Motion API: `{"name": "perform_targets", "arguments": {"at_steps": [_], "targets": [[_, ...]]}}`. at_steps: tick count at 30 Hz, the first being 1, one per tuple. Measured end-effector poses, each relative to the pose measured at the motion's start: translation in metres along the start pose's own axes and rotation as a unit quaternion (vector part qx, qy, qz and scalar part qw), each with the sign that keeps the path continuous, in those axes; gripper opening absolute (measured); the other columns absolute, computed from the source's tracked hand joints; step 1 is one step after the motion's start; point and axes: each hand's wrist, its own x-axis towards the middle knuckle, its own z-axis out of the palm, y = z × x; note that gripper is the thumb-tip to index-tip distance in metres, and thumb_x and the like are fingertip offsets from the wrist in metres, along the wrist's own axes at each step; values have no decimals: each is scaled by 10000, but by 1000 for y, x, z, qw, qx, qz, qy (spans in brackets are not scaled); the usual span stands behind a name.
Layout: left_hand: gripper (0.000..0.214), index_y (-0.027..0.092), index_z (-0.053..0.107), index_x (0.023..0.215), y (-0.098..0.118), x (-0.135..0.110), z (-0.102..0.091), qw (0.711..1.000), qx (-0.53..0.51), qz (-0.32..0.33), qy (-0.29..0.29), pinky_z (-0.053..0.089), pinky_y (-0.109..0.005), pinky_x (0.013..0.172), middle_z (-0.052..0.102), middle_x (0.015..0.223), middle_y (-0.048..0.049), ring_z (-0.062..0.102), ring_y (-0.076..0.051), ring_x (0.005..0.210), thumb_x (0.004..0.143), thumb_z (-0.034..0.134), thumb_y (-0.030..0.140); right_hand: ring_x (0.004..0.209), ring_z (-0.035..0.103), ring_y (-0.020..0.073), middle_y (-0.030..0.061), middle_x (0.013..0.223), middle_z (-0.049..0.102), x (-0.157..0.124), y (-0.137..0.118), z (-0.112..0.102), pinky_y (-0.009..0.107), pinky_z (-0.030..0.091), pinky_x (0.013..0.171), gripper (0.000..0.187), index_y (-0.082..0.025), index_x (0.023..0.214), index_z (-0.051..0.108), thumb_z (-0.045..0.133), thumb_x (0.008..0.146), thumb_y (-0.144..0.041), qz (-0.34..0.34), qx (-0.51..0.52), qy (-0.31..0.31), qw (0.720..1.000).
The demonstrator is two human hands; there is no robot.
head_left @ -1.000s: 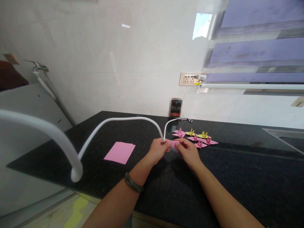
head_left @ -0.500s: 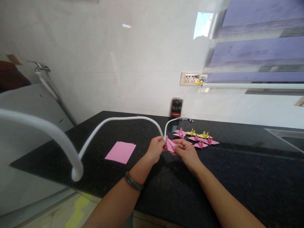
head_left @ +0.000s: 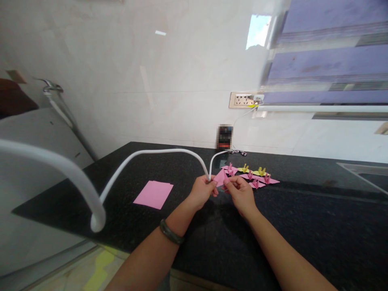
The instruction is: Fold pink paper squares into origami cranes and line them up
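Observation:
A small piece of folded pink paper (head_left: 221,178) is held up over the black counter between both hands. My left hand (head_left: 202,191) pinches its left side, thumb on top. On its right side, my right hand (head_left: 241,193) grips the edge between thumb and fingers. Just behind and to the right of my right hand stand several origami cranes, among them a pink crane (head_left: 256,184) and a yellow crane (head_left: 262,172). To the left of my left hand lies a short stack of square pink paper (head_left: 154,195).
A white bendable stand (head_left: 163,151) arches across the left and comes down by my left hand. A pixelated dark object (head_left: 224,136) leans at the wall below a socket (head_left: 242,100). A sink edge (head_left: 360,178) shows at the right, a faucet (head_left: 52,86) at far left.
The folded paper has been turned and lifted slightly, now showing a broader pink triangular face. My left hand's thumb has shifted onto it, and both hands have moved slightly.

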Motion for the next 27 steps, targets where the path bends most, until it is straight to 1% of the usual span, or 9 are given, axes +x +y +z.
{"name": "perform_targets", "arguments": {"at_steps": [2, 4, 7, 9, 11, 16, 20, 24, 27], "targets": [[254, 92, 558, 898, 1, 1, -1, 999, -40, -16, 8, 359, -152, 389, 515, 477, 9, 474, -58, 397, 681, 541, 222, 568, 517, 127, 11, 624, 561, 0, 0, -2, 246, 408, 536, 185, -168, 717, 543, 529, 692, -351, -35, -63, 2, 997], [279, 96, 545, 930, 1, 1, -1, 995, -97, -36, 11, 378, -148, 412, 563, 561, -20, 531, -75, 471, 674, 557, 207, 576, 501, 126, 14, 633, 554, 0, 0, -3, 241, 397, 531, 178, -167, 703, 551, 519, 701, -342, -63, -112, 1, 992], [276, 96, 545, 927, 2, 0, -1, 984, -171, -50, -22, 438, -173, 539, 610, 738, -77, 589, -112, 651, 678, 567, 212, 582, 487, 124, 17, 645, 550, 0, -1, -4, 236, 389, 525, 173, -168, 700, 558, 506, 710, -333, -83, -137, -12, 987], [255, 92, 557, 899, 2, -1, -1, 980, -192, -48, -36, 449, -199, 622, 615, 794, -93, 592, -120, 706, 683, 569, 227, 578, 483, 124, 18, 644, 546, 0, -1, -5, 236, 391, 522, 182, -167, 699, 559, 498, 713, -338, -81, -132, -17, 988], [250, 93, 564, 876, 1, -1, -1, 980, -189, -48, -32, 450, -219, 652, 619, 796, -93, 593, -122, 703, 682, 572, 250, 566, 480, 122, 17, 638, 541, 1, 0, -5, 235, 393, 511, 200, -166, 715, 561, 489, 716, -352, -69, -115, -13, 991], [306, 84, 562, 860, 0, -1, -1, 988, -140, -56, -39, 450, -240, 637, 622, 777, -106, 599, -151, 709, 689, 549, 337, 562, 481, 120, 26, 692, 555, 4, -1, -7, 229, 388, 485, 239, -166, 788, 572, 497, 706, -378, -45, -70, 0, 997], [350, 79, 550, 848, 0, -3, 0, 988, -126, -68, -51, 450, -236, 618, 622, 771, -115, 603, -159, 703, 702, 511, 394, 541, 468, 113, 15, 657, 548, 4, -5, -9, 230, 380, 496, 232, -160, 766, 576, 500, 710, -372, -46, -69, -26, 996], [345, 95, 530, 817, 2, -3, 1, 987, -127, -85, -50, 452, -221, 573, 624, 716, -94, 606, -150, 657, 695, 509, 417, 529, 450, 108, -6, 579, 512, 1, -10, -9, 230, 369, 521, 209, -158, 729, 572, 482, 731, -347, -64, -88, -51, 993], [353, 98, 525, 809, 2, -2, 0, 987, -122, -91, -49, 448, -203, 539, 623, 706, -90, 604, -136, 622, 692, 505, 430, 536, 447, 109, -5, 576, 507, 1, -12, -10, 231, 367, 531, 208, -161, 710, 574, 465, 744, -335, -74, -97, -63, 991]]}}
